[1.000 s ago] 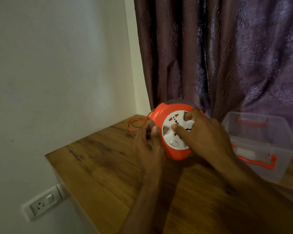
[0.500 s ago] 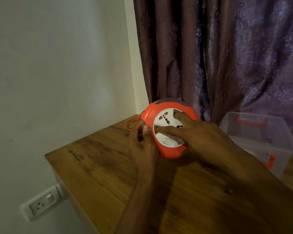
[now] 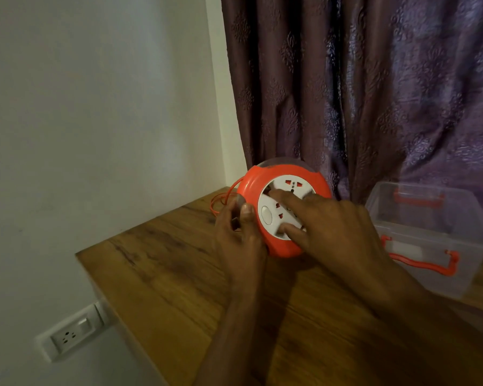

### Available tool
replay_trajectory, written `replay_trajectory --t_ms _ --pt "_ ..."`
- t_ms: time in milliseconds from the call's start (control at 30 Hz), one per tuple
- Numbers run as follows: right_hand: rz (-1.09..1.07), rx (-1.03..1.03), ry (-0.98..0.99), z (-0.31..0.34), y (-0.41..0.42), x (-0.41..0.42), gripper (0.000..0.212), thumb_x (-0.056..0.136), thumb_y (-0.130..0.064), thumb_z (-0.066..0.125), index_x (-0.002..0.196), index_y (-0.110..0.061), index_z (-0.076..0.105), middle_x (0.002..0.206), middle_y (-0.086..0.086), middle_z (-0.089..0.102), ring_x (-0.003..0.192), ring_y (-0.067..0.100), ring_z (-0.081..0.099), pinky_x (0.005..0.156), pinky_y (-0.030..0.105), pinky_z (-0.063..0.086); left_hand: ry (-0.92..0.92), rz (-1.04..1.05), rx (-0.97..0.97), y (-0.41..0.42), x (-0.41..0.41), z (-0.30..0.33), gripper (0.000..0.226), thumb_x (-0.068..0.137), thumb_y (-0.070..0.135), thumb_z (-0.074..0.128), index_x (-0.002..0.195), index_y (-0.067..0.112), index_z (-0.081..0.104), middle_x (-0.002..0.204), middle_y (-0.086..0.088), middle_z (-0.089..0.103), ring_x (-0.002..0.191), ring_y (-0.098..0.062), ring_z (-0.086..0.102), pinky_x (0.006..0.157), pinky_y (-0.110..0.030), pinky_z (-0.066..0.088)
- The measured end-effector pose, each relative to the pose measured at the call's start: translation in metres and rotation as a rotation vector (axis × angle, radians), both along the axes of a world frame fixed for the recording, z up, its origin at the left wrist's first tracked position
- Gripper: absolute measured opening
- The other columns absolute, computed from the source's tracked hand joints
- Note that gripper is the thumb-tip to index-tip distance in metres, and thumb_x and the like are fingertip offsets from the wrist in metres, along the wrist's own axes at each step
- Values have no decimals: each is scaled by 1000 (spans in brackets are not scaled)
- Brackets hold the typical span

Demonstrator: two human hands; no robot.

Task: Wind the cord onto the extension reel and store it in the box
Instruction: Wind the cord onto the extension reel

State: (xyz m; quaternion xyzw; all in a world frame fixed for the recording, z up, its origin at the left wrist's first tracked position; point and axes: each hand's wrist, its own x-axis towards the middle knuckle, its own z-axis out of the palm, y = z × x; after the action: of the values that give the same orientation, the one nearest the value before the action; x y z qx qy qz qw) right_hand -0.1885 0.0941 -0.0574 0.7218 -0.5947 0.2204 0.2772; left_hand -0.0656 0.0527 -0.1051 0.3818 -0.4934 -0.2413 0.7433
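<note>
Nearest, the left hand (image 3: 239,235) curls round the rim of the reel (image 3: 286,210) at its nine o'clock, while the right hand (image 3: 338,227) lies on the white socket face with fingers spread and nearly straight, tips pressing. Beyond, loose cord (image 3: 221,201) trails off at ten o'clock, and the box (image 3: 430,240) waits open at three o'clock, nearer the right hand.

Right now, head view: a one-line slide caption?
Left hand steadies the orange reel; right hand turns its white face; cord partly loose.
</note>
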Motion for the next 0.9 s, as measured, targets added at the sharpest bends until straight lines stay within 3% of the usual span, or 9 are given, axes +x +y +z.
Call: replay_trajectory --t_ms 200,267,367,500,567,633,733,800,900 --pt "-119 -105 -289 -6 1 7 66 76 -72 42 132 -36 37 91 12 70 78 39 63 63 37 47 -60 -15 -8 6 -4 3 24 85 54 46 107 45 53 105 26 61 95 7 60 66 -5 49" --pt "-133 -103 -385 -8 1 9 65 79 -69 45 130 -29 39 92 15 69 80 40 63 64 37 47 -86 -9 -15 6 -5 3 20 85 53 47 104 49 51 101 33 57 93 12 58 65 -2 47" --pt "-138 -60 -457 -8 0 9 64 82 -66 45 129 -25 35 101 17 67 86 40 62 67 39 46 -95 -10 -16 6 -6 3 26 86 51 48 110 42 54 104 28 59 94 7 59 68 -4 46" --pt "-138 -65 -249 0 6 10 60 85 -62 37 134 -28 30 96 8 68 81 36 63 63 36 46 -33 3 5 5 -4 2 22 85 53 47 106 47 52 104 27 60 93 2 62 68 -9 49" --pt "-95 -59 -138 6 11 13 54 86 -50 49 133 -28 34 107 7 63 74 34 63 55 34 46 -3 13 9 2 -2 2 19 86 52 47 104 48 52 105 23 62 93 -2 64 72 -17 54" --pt "-42 1 -34 9 12 13 53 83 -34 56 130 -35 31 123 7 48 79 29 62 50 30 41 16 13 12 0 1 1 20 87 51 48 106 46 53 109 15 64 95 -7 65 74 -25 57" --pt "69 92 49 8 10 7 58 84 -25 50 130 -49 25 147 5 23 107 27 55 58 31 40 27 17 20 -2 3 1 19 87 51 48 106 48 53 112 11 65 97 -9 65 77 -30 58" --pt "89 158 80 5 8 3 63 89 -27 49 135 -53 15 154 4 7 122 28 45 75 37 47 28 20 24 -2 4 0 25 86 53 47 108 44 53 113 10 65 97 -9 65 78 -30 58" --pt "92 197 72 5 7 2 61 92 -33 48 136 -55 11 155 2 4 128 29 40 90 41 46 6 25 12 -2 4 1 28 85 53 47 111 41 53 113 11 64 96 -8 65 74 -22 56"
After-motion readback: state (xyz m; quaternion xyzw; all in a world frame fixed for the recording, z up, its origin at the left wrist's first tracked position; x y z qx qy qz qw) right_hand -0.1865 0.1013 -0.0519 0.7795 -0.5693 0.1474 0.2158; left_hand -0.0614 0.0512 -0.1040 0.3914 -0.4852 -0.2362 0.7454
